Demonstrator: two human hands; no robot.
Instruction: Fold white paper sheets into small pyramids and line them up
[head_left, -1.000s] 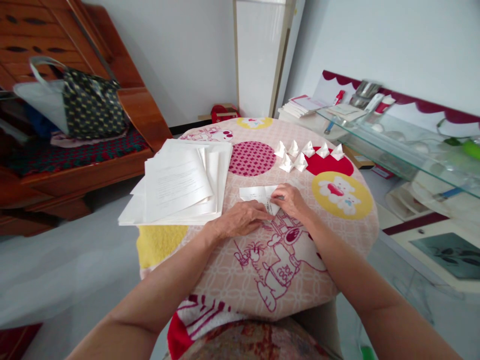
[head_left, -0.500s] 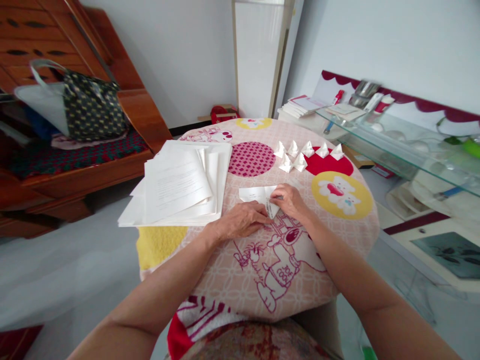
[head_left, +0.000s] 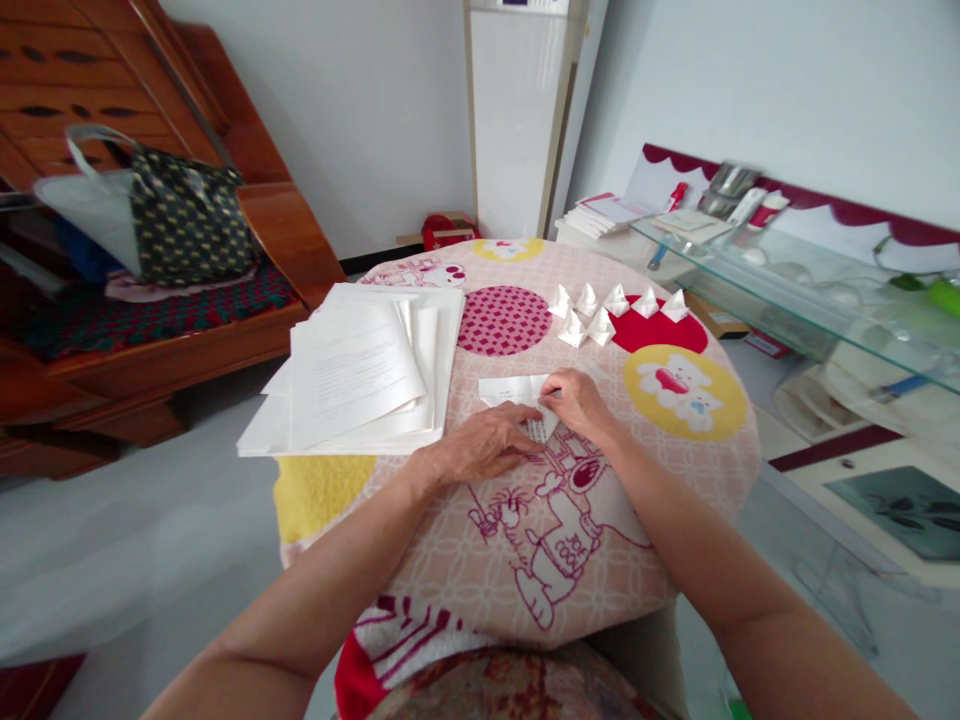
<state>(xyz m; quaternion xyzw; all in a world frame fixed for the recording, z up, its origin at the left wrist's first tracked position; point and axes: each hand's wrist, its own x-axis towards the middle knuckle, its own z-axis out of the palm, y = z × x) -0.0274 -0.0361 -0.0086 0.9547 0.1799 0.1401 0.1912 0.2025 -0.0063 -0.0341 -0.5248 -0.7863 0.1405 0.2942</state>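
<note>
A partly folded white paper (head_left: 508, 390) lies on the round table's cartoon-print cloth (head_left: 570, 560). My left hand (head_left: 484, 445) rests flat on the paper's near edge, fingers together and pressing down. My right hand (head_left: 574, 402) pinches the paper's right corner, fingers curled on the fold. Both hands touch the same sheet and almost meet over it.
A stack of white sheets (head_left: 360, 375) lies to the left. Several small folded paper shapes (head_left: 600, 305) sit at the table's far side. A wooden bench with a patterned bag (head_left: 184, 215) stands left, a glass shelf (head_left: 810, 290) with clutter right.
My right hand has slid slightly left along the paper's fold. My left hand stays pressed on the paper.
</note>
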